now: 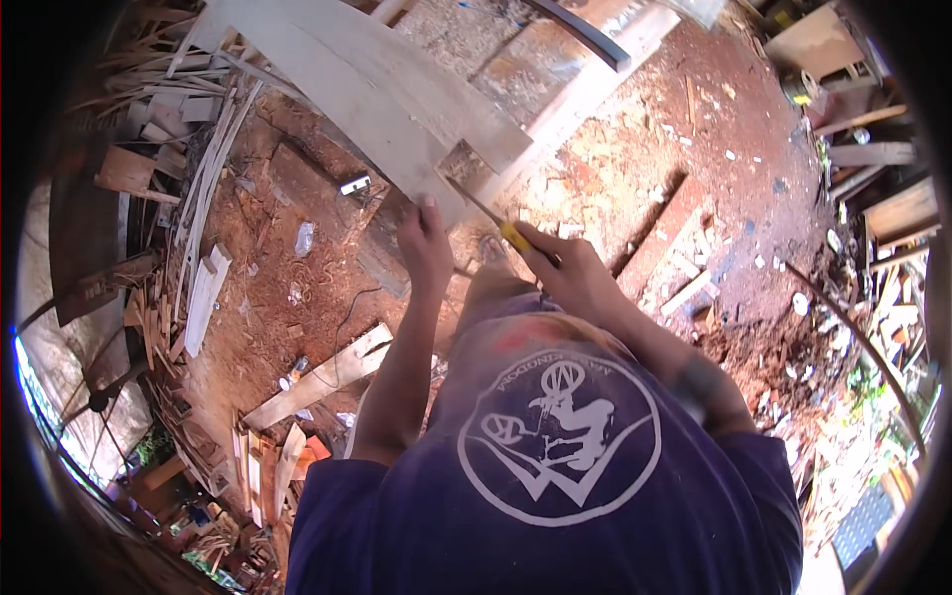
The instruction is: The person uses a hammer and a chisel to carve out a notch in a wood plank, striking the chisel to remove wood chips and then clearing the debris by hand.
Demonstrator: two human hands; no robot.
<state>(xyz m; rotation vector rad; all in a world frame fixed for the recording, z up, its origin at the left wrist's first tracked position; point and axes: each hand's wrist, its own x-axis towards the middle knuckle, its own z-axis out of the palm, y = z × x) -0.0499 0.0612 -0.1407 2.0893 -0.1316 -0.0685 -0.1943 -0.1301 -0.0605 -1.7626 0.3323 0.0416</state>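
Observation:
A long pale wooden board [347,84] slants from the upper left toward me, with a rectangular notch near its close end. My left hand [426,243] is closed on the board's near edge, to the left of the notch. In my right hand [570,266] is a tool with a yellow handle [515,236] and a slim dark shaft. That shaft reaches up and left, its tip at the notch. Whether it is a file, a chisel or a screwdriver, I cannot tell.
Beneath the board lies a light wooden beam [595,84], with a dark bar [580,32] across its far part. Wood strips [203,188] are heaped at left. A plank [322,375] and sawdust cover reddish ground. Scrap wood [897,213] stands along the right.

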